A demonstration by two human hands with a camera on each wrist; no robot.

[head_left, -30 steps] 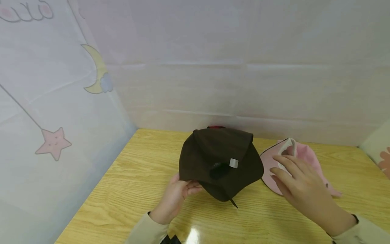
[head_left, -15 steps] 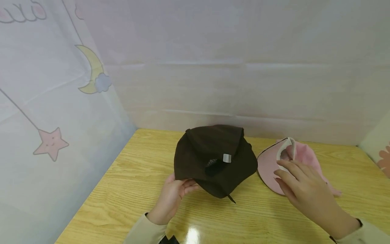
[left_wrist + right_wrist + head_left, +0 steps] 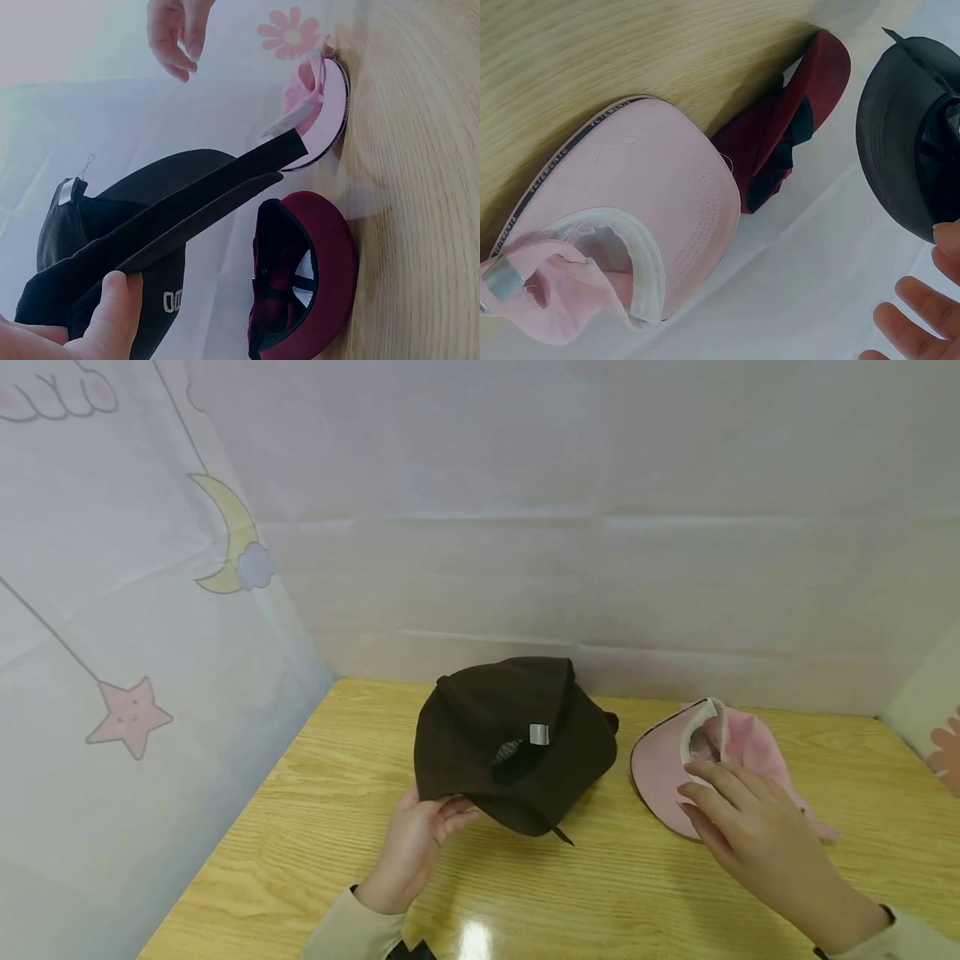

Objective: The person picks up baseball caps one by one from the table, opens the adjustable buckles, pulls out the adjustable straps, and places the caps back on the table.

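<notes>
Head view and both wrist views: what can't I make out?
Head: most or all of the maroon cap, blocked by the black cap.
Head: part of the pink cap, covered by the right hand.
Head: pale lettering on the black cap, too small to read.
Right wrist: rest of the black cap, cut off by the right edge.

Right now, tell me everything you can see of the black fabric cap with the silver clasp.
The black fabric cap has a rounded brim, a small silver clasp, a narrow projecting strip and pale lettering, not fully readable. It's held tilted over the yellowish wooden table, the left hand pinching its edge; the right hand is apart.
</notes>
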